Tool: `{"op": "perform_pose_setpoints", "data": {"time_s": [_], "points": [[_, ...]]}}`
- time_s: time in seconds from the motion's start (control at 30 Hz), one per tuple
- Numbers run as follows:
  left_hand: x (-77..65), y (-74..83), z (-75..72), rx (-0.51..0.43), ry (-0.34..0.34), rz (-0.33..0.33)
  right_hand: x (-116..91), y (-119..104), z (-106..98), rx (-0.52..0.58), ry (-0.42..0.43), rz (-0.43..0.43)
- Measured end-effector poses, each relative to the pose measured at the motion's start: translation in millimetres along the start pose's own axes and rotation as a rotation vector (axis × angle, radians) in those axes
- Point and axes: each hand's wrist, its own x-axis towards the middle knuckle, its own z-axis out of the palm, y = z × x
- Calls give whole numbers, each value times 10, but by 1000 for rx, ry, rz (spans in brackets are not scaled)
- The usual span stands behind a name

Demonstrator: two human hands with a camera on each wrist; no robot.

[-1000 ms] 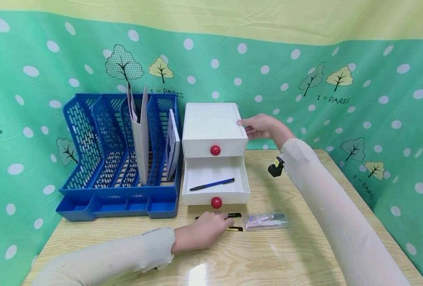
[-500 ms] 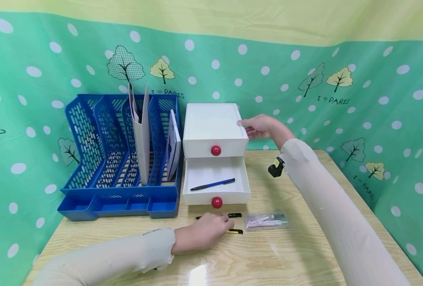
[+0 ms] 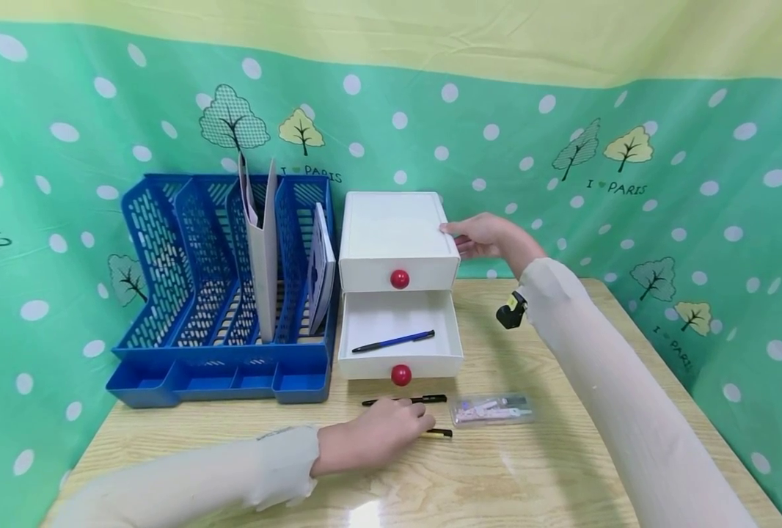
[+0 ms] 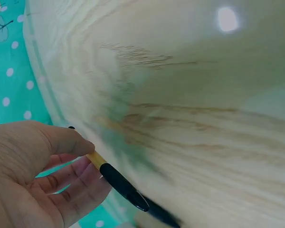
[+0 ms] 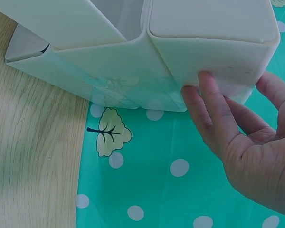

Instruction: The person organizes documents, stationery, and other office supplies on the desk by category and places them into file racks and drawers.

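Observation:
Low over the table's front half, my left hand [image 3: 374, 436] pinches a yellow pen with a black cap [image 4: 115, 178] between thumb and fingers. The pen tilts, its capped end pointing away from the palm. Just beyond that hand lies a black pen [image 3: 429, 399], partly hidden by the fingers. My right hand [image 3: 486, 235] touches the right side of a white drawer box [image 3: 394, 227]; its fingers [image 5: 213, 99] lie fairly straight against the wall, the thumb at the edge. The box's lower drawer [image 3: 358, 367] is pulled out and holds a blue pen [image 3: 394, 341].
Left of the box stands a blue file rack [image 3: 219, 367] with a folder [image 3: 262, 279] and a booklet [image 3: 321, 271]. A clear plastic case [image 3: 493, 411] of small stationery lies right of the pens. A polka-dot curtain [image 3: 497, 147] closes off the back.
My left hand has drawn slightly toward me with the yellow pen, uncovering more of the black pen. The right hand stays on the box.

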Motion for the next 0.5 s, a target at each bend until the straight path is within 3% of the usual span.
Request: {"op": "perform_pose_setpoints", "data": {"time_s": [0.2, 0.5], "points": [[-40, 52, -190, 84, 72, 41, 12, 19, -1, -3, -2, 1], [-88, 76, -683, 175, 135, 77, 14, 14, -7, -2, -6, -3]]}}
